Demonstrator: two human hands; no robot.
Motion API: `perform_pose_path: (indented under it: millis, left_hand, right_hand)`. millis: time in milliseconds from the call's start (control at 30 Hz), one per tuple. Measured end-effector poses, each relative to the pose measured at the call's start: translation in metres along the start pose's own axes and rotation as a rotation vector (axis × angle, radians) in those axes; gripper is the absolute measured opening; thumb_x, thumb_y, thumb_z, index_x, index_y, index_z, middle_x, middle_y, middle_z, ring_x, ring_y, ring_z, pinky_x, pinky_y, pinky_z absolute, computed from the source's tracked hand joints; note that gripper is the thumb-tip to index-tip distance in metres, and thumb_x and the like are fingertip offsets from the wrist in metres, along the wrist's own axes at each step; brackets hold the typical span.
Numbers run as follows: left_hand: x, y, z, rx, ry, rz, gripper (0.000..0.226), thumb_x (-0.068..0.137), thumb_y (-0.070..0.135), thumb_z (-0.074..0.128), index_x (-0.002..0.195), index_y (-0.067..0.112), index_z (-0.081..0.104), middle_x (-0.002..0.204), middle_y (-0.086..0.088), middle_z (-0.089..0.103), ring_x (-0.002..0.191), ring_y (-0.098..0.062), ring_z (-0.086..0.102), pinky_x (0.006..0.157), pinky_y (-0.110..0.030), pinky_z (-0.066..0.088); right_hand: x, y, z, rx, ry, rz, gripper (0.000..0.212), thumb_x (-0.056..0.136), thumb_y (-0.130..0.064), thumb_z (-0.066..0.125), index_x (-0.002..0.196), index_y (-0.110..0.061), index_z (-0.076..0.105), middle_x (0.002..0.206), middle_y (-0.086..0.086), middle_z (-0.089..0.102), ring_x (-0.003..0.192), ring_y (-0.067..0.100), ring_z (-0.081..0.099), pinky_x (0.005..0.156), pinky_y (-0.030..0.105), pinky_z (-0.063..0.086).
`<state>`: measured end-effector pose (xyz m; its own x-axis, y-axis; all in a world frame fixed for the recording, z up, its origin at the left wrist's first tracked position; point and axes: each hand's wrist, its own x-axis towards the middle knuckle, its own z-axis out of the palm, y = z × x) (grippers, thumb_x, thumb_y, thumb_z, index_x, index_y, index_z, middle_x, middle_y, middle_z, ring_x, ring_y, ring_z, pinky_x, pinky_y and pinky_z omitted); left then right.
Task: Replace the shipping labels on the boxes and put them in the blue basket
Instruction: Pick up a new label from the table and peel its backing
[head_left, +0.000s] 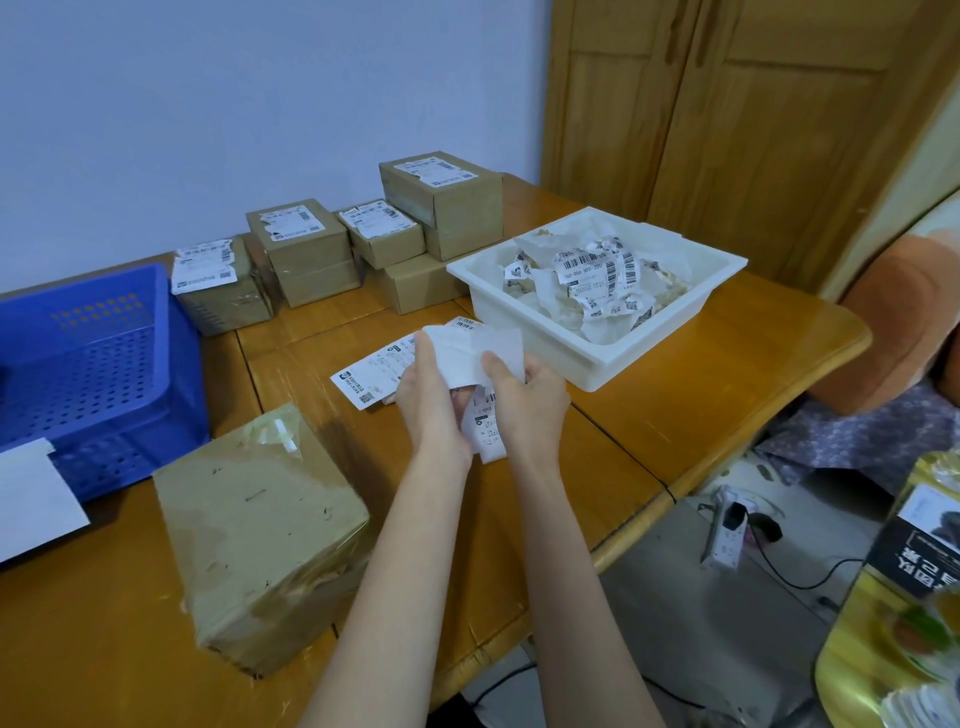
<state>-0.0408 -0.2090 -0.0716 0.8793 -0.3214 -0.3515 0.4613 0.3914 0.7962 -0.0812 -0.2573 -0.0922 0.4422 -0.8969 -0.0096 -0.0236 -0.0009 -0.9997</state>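
- Head view: both hands meet above the wooden table (649, 415), working a white label sheet (478, 353) between them.
- Left hand (428, 395) has its fingers curled on the sheet's left edge, with the thumb on top; right hand (524, 395) pinches the right part, thumb pressed on the paper. Both are grasping the sheet, neither is released.
- My reading is that the step in hand is peeling a fresh label from its backing. A printed strip (485, 426) hangs below the hands, but I cannot tell which layer is which.
- To do it well: start at 1 corner, pull the backing back on itself slowly and keep the sticky face off the fingers and from folding onto itself.
- More printed labels (371, 376) lie on the table just beyond the left hand.
- The bare cardboard box (254, 540), near the left forearm, shows only tape scraps on top, so it looks ready for the new label. Lay 1 edge first, then smooth across to avoid creases.
- The blue basket (93, 364) stands at the left, just beside that box. From this angle its visible part holds no boxes.
- A stack of labelled boxes (363, 239) waits at the far side, and the white tray (597, 291) to the right holds crumpled old labels; the backing should probably go there.
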Motion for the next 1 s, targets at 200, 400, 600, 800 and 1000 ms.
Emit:
perform_pose_path:
  millis: [200, 400, 600, 800, 1000]
  left_hand:
    - [-0.003, 0.0, -0.002, 0.211, -0.163, 0.112, 0.04, 0.086, 0.053, 0.063, 0.108, 0.019, 0.063, 0.104, -0.001, 0.072, 0.093, -0.012, 0.066, 0.079, -0.023, 0.053]
    - [-0.005, -0.017, -0.001, 0.522, -0.176, 0.224, 0.031, 0.095, 0.045, 0.056, 0.083, 0.018, 0.065, 0.087, -0.003, 0.067, 0.08, -0.013, 0.062, 0.072, -0.031, 0.048]
    - [0.002, -0.022, -0.005, 0.415, -0.086, 0.154, 0.032, 0.102, 0.039, 0.046, 0.081, 0.022, 0.064, 0.088, -0.001, 0.069, 0.083, -0.016, 0.065, 0.081, -0.036, 0.053]
    - [0.005, -0.005, -0.009, 0.172, -0.089, -0.064, 0.02, 0.1, 0.033, 0.052, 0.089, 0.019, 0.063, 0.06, 0.008, 0.071, 0.053, -0.005, 0.067, 0.05, -0.017, 0.052]
    - [-0.003, -0.003, -0.005, 0.288, -0.049, 0.008, 0.023, 0.097, 0.035, 0.054, 0.11, 0.019, 0.064, 0.103, -0.005, 0.071, 0.089, -0.017, 0.066, 0.056, -0.018, 0.05]
  right_hand:
    - [0.007, 0.003, -0.002, -0.006, 0.092, -0.03, 0.018, 0.089, -0.03, 0.064, 0.09, -0.013, 0.069, 0.084, -0.004, 0.071, 0.08, 0.016, 0.067, 0.078, 0.04, 0.055]
    - [0.006, 0.004, 0.001, -0.074, 0.09, -0.09, 0.021, 0.091, -0.034, 0.063, 0.084, -0.015, 0.068, 0.08, -0.007, 0.07, 0.077, 0.012, 0.065, 0.076, 0.037, 0.053]
    - [0.002, 0.003, -0.003, -0.091, 0.017, -0.064, 0.017, 0.094, -0.03, 0.06, 0.091, -0.015, 0.067, 0.091, -0.003, 0.071, 0.09, 0.017, 0.066, 0.087, 0.04, 0.052]
    - [0.006, -0.001, -0.017, 0.065, -0.101, 0.098, 0.025, 0.097, -0.024, 0.056, 0.073, -0.023, 0.065, 0.081, -0.003, 0.069, 0.089, 0.024, 0.067, 0.088, 0.04, 0.055]
    - [0.012, -0.003, -0.011, 0.051, -0.027, 0.078, 0.047, 0.088, -0.048, 0.062, 0.078, -0.002, 0.062, 0.073, 0.004, 0.066, 0.071, 0.017, 0.062, 0.071, 0.035, 0.052]
